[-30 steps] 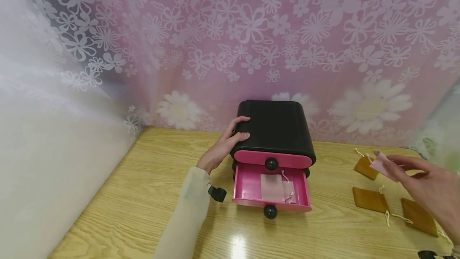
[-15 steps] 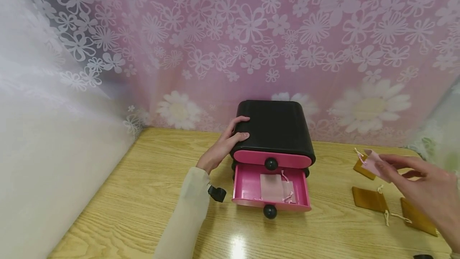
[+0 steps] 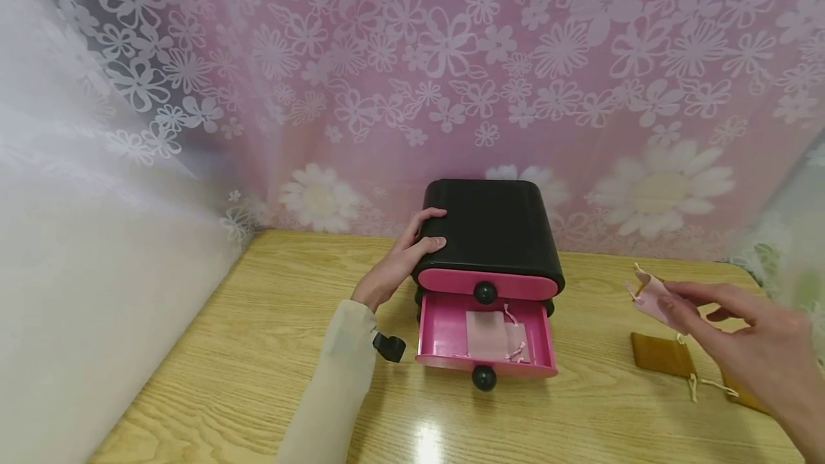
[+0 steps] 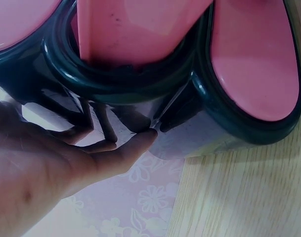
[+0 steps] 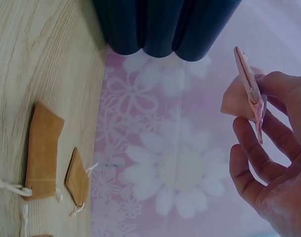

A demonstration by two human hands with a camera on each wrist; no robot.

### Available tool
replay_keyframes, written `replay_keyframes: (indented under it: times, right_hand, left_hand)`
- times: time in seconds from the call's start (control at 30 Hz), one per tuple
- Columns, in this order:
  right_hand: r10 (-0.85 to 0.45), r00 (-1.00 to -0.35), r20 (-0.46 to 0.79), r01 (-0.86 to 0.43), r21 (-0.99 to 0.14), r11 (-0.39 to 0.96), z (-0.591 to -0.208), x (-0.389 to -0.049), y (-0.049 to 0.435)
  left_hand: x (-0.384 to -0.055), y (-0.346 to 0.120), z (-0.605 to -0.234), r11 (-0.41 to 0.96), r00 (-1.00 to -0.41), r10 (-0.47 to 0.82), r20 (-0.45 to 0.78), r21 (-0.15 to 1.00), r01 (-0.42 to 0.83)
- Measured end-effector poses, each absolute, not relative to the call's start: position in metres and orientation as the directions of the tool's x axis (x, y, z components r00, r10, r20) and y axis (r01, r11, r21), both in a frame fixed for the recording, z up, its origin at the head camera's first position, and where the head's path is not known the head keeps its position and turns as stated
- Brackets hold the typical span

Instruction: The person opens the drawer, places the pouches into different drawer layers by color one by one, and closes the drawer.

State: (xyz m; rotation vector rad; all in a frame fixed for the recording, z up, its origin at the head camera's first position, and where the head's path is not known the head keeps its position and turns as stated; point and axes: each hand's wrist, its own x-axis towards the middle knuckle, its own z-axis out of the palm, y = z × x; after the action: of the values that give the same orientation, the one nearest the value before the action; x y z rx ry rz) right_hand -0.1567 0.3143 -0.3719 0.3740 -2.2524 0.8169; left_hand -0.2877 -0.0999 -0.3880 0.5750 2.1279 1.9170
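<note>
A black unit (image 3: 493,224) with pink drawers stands on the table, its second drawer (image 3: 441,328) pulled out. Inside that drawer lie pale pink drawstring pouches (image 3: 485,335). My left hand (image 3: 398,263) rests on the unit's left side, thumb and a finger over the top edge; the left wrist view shows its extended fingers (image 4: 135,148) touching the black casing. Over to the right, my right hand (image 3: 741,328) pinches a pink drawstring pouch (image 3: 654,299) between thumb and fingers, held above the table. In the right wrist view this pouch (image 5: 246,81) appears nearly edge-on.
Brown drawstring pouches (image 3: 664,354) lie on the wooden table (image 3: 271,349) at the right, one partly under the right forearm and another mostly behind the pink pouch. A flowered pink curtain (image 3: 387,92) hangs behind, and a white sheet (image 3: 84,271) borders the left.
My right hand has moved left with the pink pouch, a little nearer the drawer unit, now covering most of the farthest brown pouch. The left hand and the drawer have stayed put.
</note>
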Motion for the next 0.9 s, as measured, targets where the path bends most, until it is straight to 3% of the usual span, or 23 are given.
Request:
replay_keyframes:
  times: [0.77, 0.9]
  right_hand:
    - [-0.215, -0.616, 0.757, -0.644, -0.328, 0.691, -0.367, -0.140, 0.287]
    - [-0.209, -0.653, 0.728, -0.626, -0.364, 0.690, -0.368, -0.137, 0.282]
  left_hand:
    - [-0.288, -0.099, -0.389, 0.086, -0.903, 0.420, 0.088, 0.987, 0.137]
    - [-0.288, -0.099, -0.389, 0.083, -0.902, 0.423, 0.089, 0.987, 0.136]
